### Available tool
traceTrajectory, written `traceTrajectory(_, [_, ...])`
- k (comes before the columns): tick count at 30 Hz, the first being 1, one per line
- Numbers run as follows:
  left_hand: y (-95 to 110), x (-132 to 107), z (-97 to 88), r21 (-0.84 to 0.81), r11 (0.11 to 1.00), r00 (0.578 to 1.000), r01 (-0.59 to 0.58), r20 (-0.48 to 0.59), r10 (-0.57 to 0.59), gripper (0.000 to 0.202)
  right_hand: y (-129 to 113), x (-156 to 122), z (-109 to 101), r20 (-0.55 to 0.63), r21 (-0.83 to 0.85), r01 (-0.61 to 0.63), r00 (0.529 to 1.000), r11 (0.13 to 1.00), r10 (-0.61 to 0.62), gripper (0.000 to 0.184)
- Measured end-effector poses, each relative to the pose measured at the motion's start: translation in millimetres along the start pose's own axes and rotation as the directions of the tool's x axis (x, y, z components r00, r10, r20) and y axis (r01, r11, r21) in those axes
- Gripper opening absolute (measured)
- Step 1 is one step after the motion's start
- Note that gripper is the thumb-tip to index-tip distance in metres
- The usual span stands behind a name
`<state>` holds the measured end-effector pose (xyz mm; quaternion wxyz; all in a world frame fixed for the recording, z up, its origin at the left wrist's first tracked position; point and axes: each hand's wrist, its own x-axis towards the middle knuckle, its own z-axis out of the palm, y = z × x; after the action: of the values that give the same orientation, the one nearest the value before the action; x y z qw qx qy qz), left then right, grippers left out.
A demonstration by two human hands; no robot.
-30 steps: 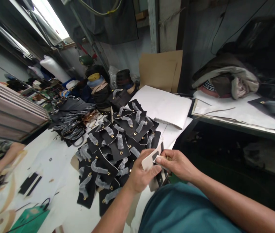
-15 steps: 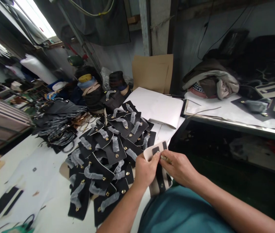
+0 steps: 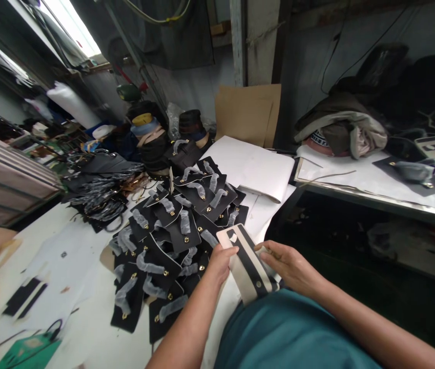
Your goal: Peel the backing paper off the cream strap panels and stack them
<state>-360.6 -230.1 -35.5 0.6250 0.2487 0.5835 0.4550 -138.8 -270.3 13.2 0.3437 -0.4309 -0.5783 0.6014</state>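
Pinching the striped panel [image 3: 248, 264] by its left edge with the left grip [image 3: 220, 264], right by the teal garment [image 3: 274, 333], cannot tell whether holding anything in the right grip [image 3: 292, 266], and could let the panel swivel or drop by pinching too loosely.

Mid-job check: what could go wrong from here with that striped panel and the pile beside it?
The left grip holds the striped panel near its upper end, so the panel might twist or slip. The black pieces overlap in a pile close by; a bump could slide some. Their gold-coloured fittings might scratch neighbouring pieces.
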Motion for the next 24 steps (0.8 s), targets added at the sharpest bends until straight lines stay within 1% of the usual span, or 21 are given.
traceTrajectory(2, [-15, -4, -3.0, -0.024, 1.0, 1.0, 0.012, 0.002, -0.012, 0.055, 3, -3, -5, 0.031, 0.057, -0.041, 0.999, 0.998, 0.039, 0.037])
traceTrajectory(5, [-37, -10, -2.8, -0.058, 0.995, 0.996, 0.082, -0.019, -0.083, 0.057, 9, -6, -6, 0.057, 0.047, -0.078, 0.996, 0.996, 0.075, 0.038])
traceTrajectory(7, [-48, -14, -0.9, -0.059, 0.992, 0.994, 0.109, -0.024, -0.11, 0.059, 14, -6, -5, 0.071, 0.036, -0.094, 0.993, 0.995, 0.091, 0.037])
traceTrajectory(9, [-53, -18, 1.3, -0.021, 0.994, 0.994, 0.103, -0.016, -0.104, 0.06, 22, -3, -3, 0.092, 0.068, -0.128, 0.988, 0.989, 0.121, 0.04])
traceTrajectory(11, [-52, -22, 3.1, 0.05, 0.995, 0.996, 0.085, -0.007, -0.085, 0.059, 31, -2, -3, 0.101, 0.105, -0.185, 0.98, 0.977, 0.174, 0.044])
traceTrajectory(14, [-47, -27, 5.4, 0.153, 0.986, 0.998, 0.059, 0.015, -0.062, 0.053, 47, -2, -4, 0.066, 0.08, -0.256, 0.966, 0.963, 0.251, 0.048])
traceTrajectory(15, [-46, -29, 6.4, 0.19, 0.979, 0.996, 0.079, 0.034, -0.087, 0.051, 52, -3, -4, 0.056, 0.06, -0.266, 0.963, 0.962, 0.263, 0.048])
traceTrajectory(16, [-46, -31, 7.7, 0.224, 0.967, 0.989, 0.12, 0.063, -0.137, 0.05, 57, -3, -4, 0.055, 0.043, -0.273, 0.961, 0.961, 0.271, 0.048])
traceTrajectory(18, [-51, -34, 11.1, 0.263, 0.939, 0.956, 0.223, 0.128, -0.263, 0.048, 65, -4, -3, 0.067, 0.031, -0.281, 0.958, 0.959, 0.278, 0.049])
traceTrajectory(19, [-55, -35, 13.0, 0.261, 0.929, 0.937, 0.261, 0.162, -0.309, 0.046, 68, -3, -2, 0.077, 0.042, -0.286, 0.956, 0.957, 0.282, 0.049])
traceTrajectory(20, [-60, -35, 14.7, 0.247, 0.928, 0.925, 0.277, 0.191, -0.327, 0.042, 71, -3, -1, 0.084, 0.057, -0.29, 0.955, 0.955, 0.285, 0.049])
traceTrajectory(21, [-66, -34, 15.9, 0.233, 0.935, 0.926, 0.269, 0.206, -0.318, 0.037, 73, -3, 0, 0.088, 0.07, -0.292, 0.954, 0.954, 0.286, 0.049])
traceTrajectory(22, [-71, -33, 16.2, 0.23, 0.942, 0.935, 0.244, 0.201, -0.291, 0.032, 75, -3, 0, 0.087, 0.079, -0.293, 0.954, 0.953, 0.286, 0.05])
traceTrajectory(24, [-81, -26, 13.8, 0.263, 0.946, 0.958, 0.189, 0.162, -0.236, 0.029, 78, -5, -2, 0.07, 0.082, -0.299, 0.953, 0.951, 0.294, 0.051])
